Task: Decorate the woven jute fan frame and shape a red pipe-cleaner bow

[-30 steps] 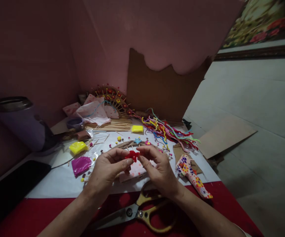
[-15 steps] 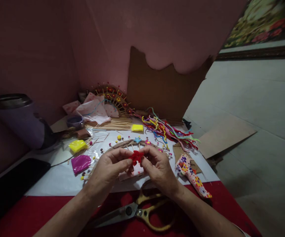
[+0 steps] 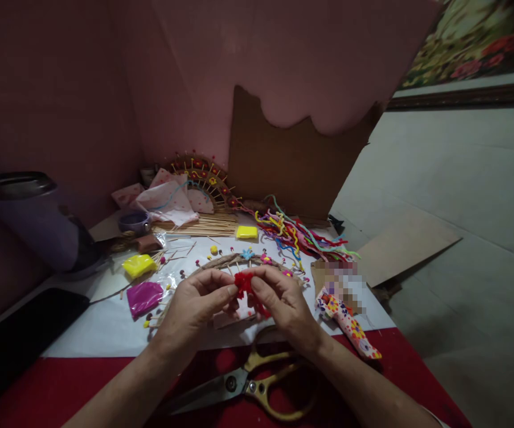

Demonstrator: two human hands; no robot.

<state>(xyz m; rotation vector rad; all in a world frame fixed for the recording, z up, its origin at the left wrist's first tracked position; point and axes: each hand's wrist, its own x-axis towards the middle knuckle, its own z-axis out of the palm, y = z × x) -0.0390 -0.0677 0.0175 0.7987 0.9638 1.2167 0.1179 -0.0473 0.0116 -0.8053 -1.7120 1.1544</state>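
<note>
Between my two hands is a small bunched piece of red pipe cleaner point(image 3: 242, 284). My left hand point(image 3: 201, 300) pinches its left side between thumb and fingertips. From the right, my right hand point(image 3: 283, 300) pinches it too, and a red strand hangs below those fingers. Just behind my hands lies a brown arched piece point(image 3: 221, 261) set with sticks, beads and small flowers; my hands cover part of it. Large scissors point(image 3: 245, 380) with yellow handles rest on the red cloth below my wrists, partly under my right forearm.
Colourful pipe cleaners point(image 3: 301, 235) lie in a heap behind right. Yellow point(image 3: 139, 266) and magenta point(image 3: 144, 299) packets sit left, near a purple tumbler point(image 3: 38, 220) and a black flat object point(image 3: 38, 321). A flower-patterned piece point(image 3: 350, 324) lies right. Cut cardboard point(image 3: 292, 160) leans on the wall.
The red piece has turned and become more bunched between my fingers. My right thumb has shifted up onto it, and a red strand now shows below my right fingers.
</note>
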